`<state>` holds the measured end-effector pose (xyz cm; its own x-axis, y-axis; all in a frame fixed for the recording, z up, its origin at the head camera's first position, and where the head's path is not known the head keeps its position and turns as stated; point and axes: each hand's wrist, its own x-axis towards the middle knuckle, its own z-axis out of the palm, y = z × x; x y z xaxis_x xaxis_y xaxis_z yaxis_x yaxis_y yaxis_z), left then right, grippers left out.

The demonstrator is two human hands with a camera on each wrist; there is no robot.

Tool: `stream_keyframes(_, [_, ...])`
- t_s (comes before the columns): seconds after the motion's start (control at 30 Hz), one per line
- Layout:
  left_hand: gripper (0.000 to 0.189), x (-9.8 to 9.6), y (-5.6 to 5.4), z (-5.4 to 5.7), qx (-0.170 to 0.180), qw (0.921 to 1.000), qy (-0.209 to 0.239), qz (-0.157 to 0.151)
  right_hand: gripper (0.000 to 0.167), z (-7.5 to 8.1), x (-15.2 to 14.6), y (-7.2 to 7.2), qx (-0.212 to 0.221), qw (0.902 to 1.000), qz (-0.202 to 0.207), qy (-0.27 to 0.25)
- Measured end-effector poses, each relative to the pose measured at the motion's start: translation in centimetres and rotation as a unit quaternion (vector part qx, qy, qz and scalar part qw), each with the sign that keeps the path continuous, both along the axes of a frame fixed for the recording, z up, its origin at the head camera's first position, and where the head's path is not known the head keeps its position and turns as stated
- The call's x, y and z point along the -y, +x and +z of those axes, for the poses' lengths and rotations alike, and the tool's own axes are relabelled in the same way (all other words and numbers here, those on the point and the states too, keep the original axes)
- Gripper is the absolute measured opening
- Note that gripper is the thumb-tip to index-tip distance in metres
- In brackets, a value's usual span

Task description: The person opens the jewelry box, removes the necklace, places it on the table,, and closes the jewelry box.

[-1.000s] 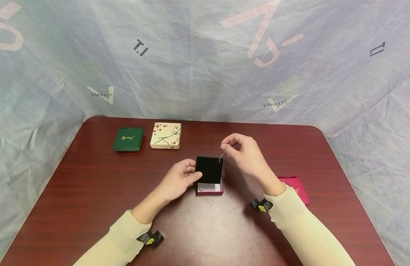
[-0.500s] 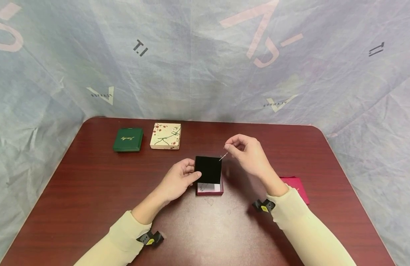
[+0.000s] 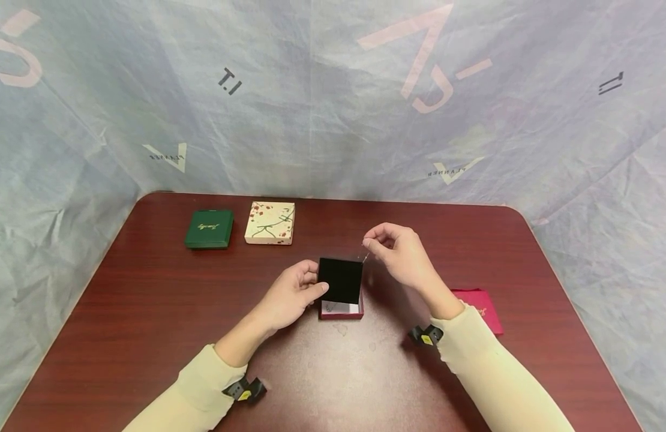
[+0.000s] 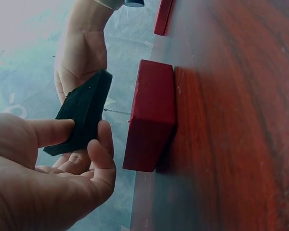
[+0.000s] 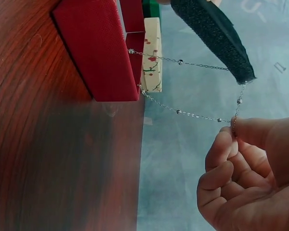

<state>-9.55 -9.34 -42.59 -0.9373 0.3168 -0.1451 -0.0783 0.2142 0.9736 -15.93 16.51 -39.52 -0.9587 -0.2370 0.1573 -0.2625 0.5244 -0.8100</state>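
My left hand (image 3: 288,297) pinches a square black velvet jewellery-box insert (image 3: 340,279) by its left edge, thumb in front. The insert is tilted above an open red jewellery box (image 5: 94,53) standing on the table. Between thumb and forefinger, my right hand (image 3: 405,257) pinches a thin silver beaded chain (image 5: 179,111) off the insert's far right corner. In the right wrist view one strand runs from the fingers down into the box. Another passes by the insert's corner (image 5: 243,77), and a further strand spans insert and box. The box's inside is mostly hidden by the insert.
A red lid (image 3: 481,309) lies right of the box, partly behind the right forearm. At the back left are a green box (image 3: 209,228) and a cream floral box (image 3: 270,222), both closed. A fabric backdrop (image 3: 333,120) rises behind the table.
My right hand has shifted slightly right and then a little lower, still pinching the chain. The insert in my left hand has dipped slightly toward the box.
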Motion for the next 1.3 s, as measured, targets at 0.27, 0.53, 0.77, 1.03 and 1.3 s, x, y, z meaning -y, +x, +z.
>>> stream_keyframes(0.27, [0.025,0.1,0.1,0.2,-0.005,0.9999,0.006,-0.009,0.003,-0.2,0.4,-0.5,-0.022,0.9996,0.009,0.016])
stream_keyframes(0.53, [0.022,0.1,0.1,0.4,-0.001,0.9998,0.011,-0.016,0.008,-0.6,1.0,-0.9,-0.026,0.9992,0.011,0.029])
stream_keyframes(0.77, [0.022,0.1,0.1,0.4,-0.008,0.9995,0.019,-0.023,0.006,-0.7,1.2,-1.0,-0.026,0.9989,0.014,0.038])
stream_keyframes(1.03, [0.024,0.3,0.1,0.4,-0.008,0.9996,0.018,-0.020,0.004,-0.8,1.2,-1.2,-0.029,0.9985,0.017,0.044])
stream_keyframes(1.3, [0.023,0.3,0.0,0.6,0.003,0.9999,0.012,0.009,0.004,-0.2,0.9,-0.9,-0.049,0.9965,0.033,0.059])
